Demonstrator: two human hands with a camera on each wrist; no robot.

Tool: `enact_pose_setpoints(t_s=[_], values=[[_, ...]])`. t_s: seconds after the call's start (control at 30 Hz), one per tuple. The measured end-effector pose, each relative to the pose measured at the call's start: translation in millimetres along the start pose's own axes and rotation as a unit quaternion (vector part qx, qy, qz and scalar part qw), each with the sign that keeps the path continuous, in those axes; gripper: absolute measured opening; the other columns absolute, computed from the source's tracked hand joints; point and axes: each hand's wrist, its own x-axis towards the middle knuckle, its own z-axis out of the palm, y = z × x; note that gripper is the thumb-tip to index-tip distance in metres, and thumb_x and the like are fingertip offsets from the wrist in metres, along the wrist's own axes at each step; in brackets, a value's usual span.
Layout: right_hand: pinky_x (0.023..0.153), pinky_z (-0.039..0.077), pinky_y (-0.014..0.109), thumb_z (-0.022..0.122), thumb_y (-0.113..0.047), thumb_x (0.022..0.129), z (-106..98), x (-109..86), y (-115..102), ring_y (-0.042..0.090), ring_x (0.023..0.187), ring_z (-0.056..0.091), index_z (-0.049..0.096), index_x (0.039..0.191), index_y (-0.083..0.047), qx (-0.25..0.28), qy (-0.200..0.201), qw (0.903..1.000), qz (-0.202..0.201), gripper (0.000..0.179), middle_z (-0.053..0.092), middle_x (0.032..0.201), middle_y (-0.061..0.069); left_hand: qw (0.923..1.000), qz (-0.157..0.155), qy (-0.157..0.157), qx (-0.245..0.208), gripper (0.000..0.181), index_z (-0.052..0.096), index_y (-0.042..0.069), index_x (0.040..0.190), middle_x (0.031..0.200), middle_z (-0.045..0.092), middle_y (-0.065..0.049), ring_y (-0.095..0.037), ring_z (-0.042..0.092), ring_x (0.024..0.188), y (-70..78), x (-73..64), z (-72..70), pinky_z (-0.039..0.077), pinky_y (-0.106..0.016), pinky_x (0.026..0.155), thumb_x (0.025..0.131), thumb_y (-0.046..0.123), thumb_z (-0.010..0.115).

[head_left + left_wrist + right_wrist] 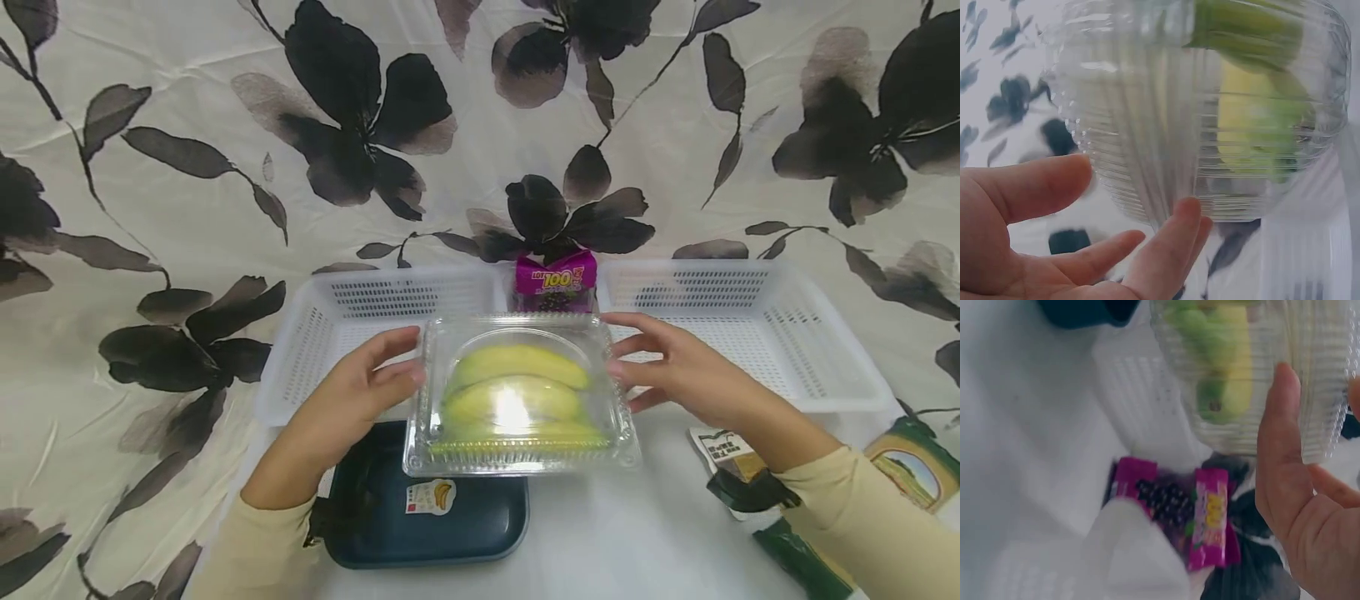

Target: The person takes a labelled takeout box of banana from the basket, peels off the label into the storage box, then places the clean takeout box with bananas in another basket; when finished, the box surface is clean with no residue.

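A clear plastic clamshell box (517, 462) with yellow-green bananas (517, 400) inside is held up between my two hands, its lid closed. My left hand (360, 379) touches the box's left side with fairly straight, spread fingers. In the left wrist view, fingertips (1186, 209) rest at the box's ridged rim, with the thumb near its edge. On the opposite side, my right hand (678, 367) supports the box. The right wrist view shows one straight finger (1282, 425) lying along the ridged wall. Below the box is a dark blue tray (427, 546) with a banana-picture label (431, 497).
White perforated baskets stand behind: the left basket (300, 367) and the right basket (847, 367). Between them is a purple LOT 100 packet (555, 279). At right lie a small label-fronted packet (723, 450) and a green bag (911, 458). A floral cloth (187, 217) hangs behind.
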Motion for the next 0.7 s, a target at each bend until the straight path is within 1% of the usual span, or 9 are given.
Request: enact_pose_setpoints(t_s=[0.07, 0.2, 0.3, 0.37, 0.43, 0.53, 0.6, 0.7], values=[[0.08, 0.063, 0.047, 0.074, -0.026, 0.095, 6, 11.9, -6, 0.032, 0.108, 0.068, 0.037, 0.157, -0.022, -0.001, 0.009, 1.0, 0.001, 0.072, 0.053, 0.14, 0.023, 0.9999, -0.002, 0.015, 0.007, 0.064, 0.035, 0.011, 0.157, 0.164, 0.033, -0.01, -0.035, 0.042, 0.147, -2.6, 1.3, -10.0, 0.035, -0.063, 0.116, 0.102, 0.029, 0.062], [0.082, 0.063, 0.046, 0.074, -0.026, 0.095, 18, 37.8, -17, 0.031, 0.106, 0.067, 0.041, 0.155, -0.02, 0.007, 0.022, 0.9997, -0.001, 0.068, 0.055, 0.138, 0.021, 0.9986, -0.021, 0.041, 0.027, 0.062, 0.035, 0.016, 0.158, 0.164, 0.032, -0.008, -0.037, 0.04, 0.147, -4.5, 3.2, -30.2, 0.032, -0.066, 0.117, 0.104, 0.034, 0.059], [0.084, 0.063, 0.046, 0.073, -0.024, 0.096, 28, 56.2, -24, 0.029, 0.105, 0.067, 0.043, 0.154, -0.02, 0.03, 0.023, 0.9993, -0.007, 0.066, 0.058, 0.136, 0.02, 0.997, -0.042, 0.052, 0.039, 0.064, 0.032, 0.015, 0.16, 0.166, 0.03, -0.008, -0.035, 0.037, 0.149, -4.4, 5.8, -43.5, 0.03, -0.062, 0.12, 0.105, 0.035, 0.056], [0.085, 0.062, 0.047, 0.072, -0.022, 0.096, 35, 67.9, -29, 0.029, 0.102, 0.069, 0.043, 0.154, -0.02, 0.05, 0.022, 0.9985, -0.009, 0.065, 0.059, 0.136, 0.02, 0.9959, -0.051, 0.059, 0.045, 0.065, 0.029, 0.012, 0.161, 0.166, 0.029, -0.01, -0.034, 0.036, 0.149, -5.0, 8.7, -52.0, 0.03, -0.059, 0.121, 0.106, 0.034, 0.055], [0.086, 0.062, 0.047, 0.072, -0.022, 0.096, 43, 78.1, -34, 0.027, 0.101, 0.071, 0.044, 0.154, -0.021, 0.062, 0.025, 0.9977, -0.009, 0.065, 0.061, 0.136, 0.019, 0.9951, -0.058, 0.062, 0.051, 0.066, 0.024, 0.009, 0.162, 0.167, 0.026, -0.013, -0.034, 0.034, 0.15, -5.9, 12.4, -60.4, 0.03, -0.057, 0.122, 0.107, 0.032, 0.053], [0.086, 0.062, 0.046, 0.073, -0.023, 0.096, 54, 94.6, -41, 0.027, 0.096, 0.072, 0.046, 0.154, -0.022, 0.077, 0.031, 0.9965, -0.008, 0.064, 0.061, 0.136, 0.017, 0.9937, -0.065, 0.063, 0.067, 0.07, 0.018, 0.005, 0.163, 0.169, 0.021, -0.017, -0.038, 0.03, 0.152, -7.6, 19.4, -72.6, 0.029, -0.061, 0.121, 0.108, 0.031, 0.051], [0.086, 0.062, 0.045, 0.073, -0.025, 0.096, 60, 105.6, -45, 0.026, 0.096, 0.071, 0.048, 0.153, -0.023, 0.076, 0.041, 0.9963, -0.004, 0.062, 0.061, 0.135, 0.015, 0.9932, -0.069, 0.057, 0.074, 0.072, 0.014, 0.003, 0.163, 0.169, 0.017, -0.02, -0.041, 0.027, 0.153, -9.1, 24.7, -81.0, 0.028, -0.064, 0.12, 0.108, 0.031, 0.051], [0.087, 0.062, 0.044, 0.072, -0.027, 0.096, 68, 121.7, -48, 0.027, 0.1, 0.068, 0.051, 0.151, -0.024, 0.066, 0.054, 0.9963, 0.005, 0.059, 0.061, 0.135, 0.012, 0.9928, -0.079, 0.052, 0.074, 0.073, 0.012, 0.002, 0.163, 0.168, 0.016, -0.022, -0.041, 0.024, 0.153, -11.2, 31.9, -94.3, 0.028, -0.064, 0.12, 0.108, 0.03, 0.05]])
